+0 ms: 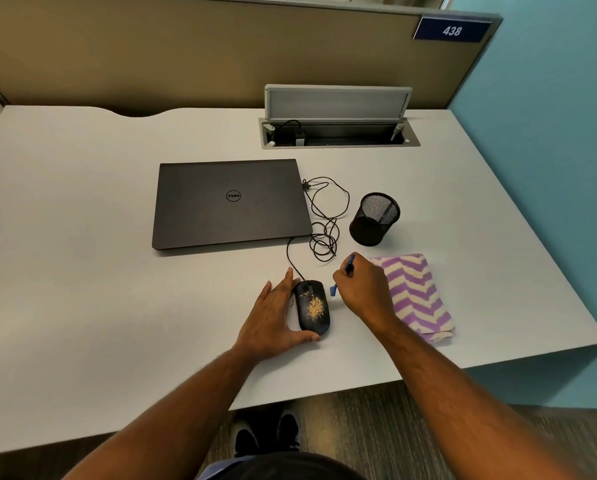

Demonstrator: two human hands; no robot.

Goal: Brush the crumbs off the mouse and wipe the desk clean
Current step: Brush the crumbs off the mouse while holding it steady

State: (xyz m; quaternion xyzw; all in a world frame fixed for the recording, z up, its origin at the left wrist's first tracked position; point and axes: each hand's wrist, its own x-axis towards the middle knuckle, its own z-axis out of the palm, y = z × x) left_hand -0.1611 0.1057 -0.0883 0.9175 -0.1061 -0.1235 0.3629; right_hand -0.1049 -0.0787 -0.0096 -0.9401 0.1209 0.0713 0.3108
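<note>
- Head view: your left hand (273, 315) cups the left flank of the mouse (313, 308), fingers nearly straight along its side and the thumb curled round its near end, bracing it on the desk (82, 237).
- Your right hand (361, 292) is closed round a small blue brush (349, 263); its lower blue end shows just beside the right front of the mouse, apparently not yet touching it.
- The mouse sits toward the desk's near edge, right of centre, and the crumbs (315, 306) lie in a yellow patch across its back.
- You look to be at the first step, brushing not yet begun. I judge the next move calls for short strokes that send the crumbs onto bare desk, not toward the laptop (229, 202).
- The striped cloth (418, 296) lies folded just right of your right hand, near the desk's right edge, ready for wiping.
- Open room lies left of the mouse and along the near edge; the coiled cable (325, 216) and mesh cup (374, 219) crowd the far side.
</note>
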